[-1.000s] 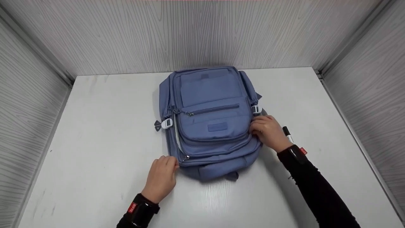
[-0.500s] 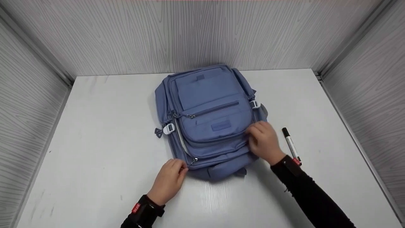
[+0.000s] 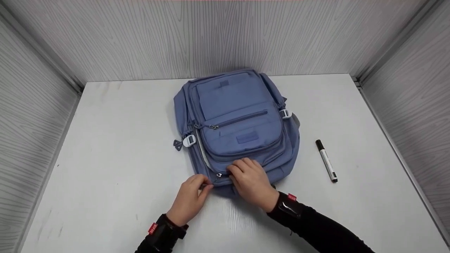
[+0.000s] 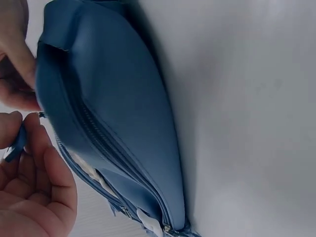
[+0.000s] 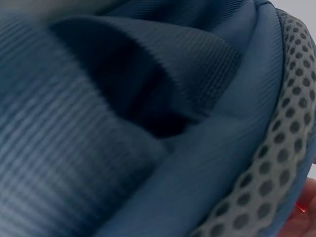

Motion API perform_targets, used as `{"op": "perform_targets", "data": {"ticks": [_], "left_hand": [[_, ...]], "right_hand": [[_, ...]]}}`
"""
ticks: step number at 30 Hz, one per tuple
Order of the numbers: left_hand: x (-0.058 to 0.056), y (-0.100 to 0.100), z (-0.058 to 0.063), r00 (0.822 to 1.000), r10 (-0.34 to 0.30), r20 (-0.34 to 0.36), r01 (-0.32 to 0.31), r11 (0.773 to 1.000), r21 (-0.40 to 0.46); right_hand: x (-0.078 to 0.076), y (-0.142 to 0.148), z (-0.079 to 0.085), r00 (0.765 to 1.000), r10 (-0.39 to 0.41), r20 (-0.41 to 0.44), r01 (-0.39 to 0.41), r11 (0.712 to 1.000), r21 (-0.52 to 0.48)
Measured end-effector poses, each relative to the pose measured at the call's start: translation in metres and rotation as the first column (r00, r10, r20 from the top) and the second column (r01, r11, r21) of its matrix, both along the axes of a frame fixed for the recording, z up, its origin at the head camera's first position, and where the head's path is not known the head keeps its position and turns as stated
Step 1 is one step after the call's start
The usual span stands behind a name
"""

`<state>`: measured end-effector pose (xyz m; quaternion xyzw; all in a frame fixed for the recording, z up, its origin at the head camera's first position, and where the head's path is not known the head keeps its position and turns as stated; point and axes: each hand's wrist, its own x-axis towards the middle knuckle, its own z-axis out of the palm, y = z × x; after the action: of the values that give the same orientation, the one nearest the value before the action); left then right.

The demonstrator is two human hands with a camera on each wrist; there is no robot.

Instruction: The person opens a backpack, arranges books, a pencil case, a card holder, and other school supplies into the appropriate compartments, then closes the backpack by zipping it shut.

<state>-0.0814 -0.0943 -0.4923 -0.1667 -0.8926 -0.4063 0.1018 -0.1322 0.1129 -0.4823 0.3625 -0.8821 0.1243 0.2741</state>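
Observation:
A blue backpack (image 3: 237,123) lies flat on the white table (image 3: 105,140), front pockets up. My left hand (image 3: 207,185) is at its near left corner and pinches a small blue zipper pull (image 4: 17,143) between thumb and fingers. My right hand (image 3: 235,172) lies right beside it on the near edge, with its fingers curled into the fabric by the silver zipper slider (image 3: 219,174). The left wrist view shows the backpack's side (image 4: 113,113) and both hands' fingertips at its corner. Only blue fabric and grey dotted mesh (image 5: 266,168) fill the right wrist view.
A black-capped white marker (image 3: 326,161) lies on the table to the right of the backpack. Grey wood-grain walls (image 3: 225,38) close in the back and both sides. White buckles (image 3: 189,140) stick out at the backpack's sides.
My right hand left the backpack's right side and came to its near edge beside the left hand. The backpack turned a little. The marker now lies fully uncovered.

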Motion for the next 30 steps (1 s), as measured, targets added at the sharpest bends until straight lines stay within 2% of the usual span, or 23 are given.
{"op": "perform_targets", "data": {"ticks": [3, 7, 11, 15, 19, 24, 27, 30], "left_hand": [[-0.002, 0.0, 0.004, 1.0, -0.007, -0.008, 0.008, 0.999, 0.039], [-0.005, -0.003, 0.004, 0.999, 0.0, -0.051, 0.001, 1.0, 0.028], [-0.013, -0.01, 0.001, 0.996, 0.041, -0.084, -0.044, 0.998, -0.039], [-0.027, -0.022, -0.002, 0.988, 0.09, -0.125, -0.106, 0.986, -0.131], [-0.047, -0.036, -0.003, 0.976, 0.098, -0.193, -0.143, 0.961, -0.236], [-0.081, -0.049, -0.004, 0.956, 0.032, -0.293, -0.149, 0.91, -0.386], [-0.102, -0.054, -0.003, 0.939, 0.005, -0.343, -0.167, 0.88, -0.444], [-0.121, -0.058, -0.003, 0.921, 0.011, -0.39, -0.212, 0.852, -0.478]], "right_hand": [[-0.002, -0.001, -0.002, 1.0, -0.003, -0.007, 0.003, 1.0, 0.001], [-0.006, -0.003, -0.006, 0.999, 0.007, -0.048, -0.008, 1.0, -0.018], [-0.009, -0.003, -0.01, 0.994, 0.019, -0.108, -0.024, 0.999, -0.04], [-0.01, -0.003, -0.012, 0.993, 0.021, -0.114, -0.025, 0.999, -0.039], [-0.011, -0.002, -0.013, 0.995, 0.019, -0.101, -0.022, 0.999, -0.033], [-0.01, -0.002, -0.012, 0.997, 0.019, -0.072, -0.021, 0.999, -0.031], [-0.01, -0.001, -0.011, 0.999, 0.023, -0.039, -0.024, 0.999, -0.023], [-0.009, 0.0, -0.011, 0.999, 0.032, -0.011, -0.032, 0.999, -0.017]]}}
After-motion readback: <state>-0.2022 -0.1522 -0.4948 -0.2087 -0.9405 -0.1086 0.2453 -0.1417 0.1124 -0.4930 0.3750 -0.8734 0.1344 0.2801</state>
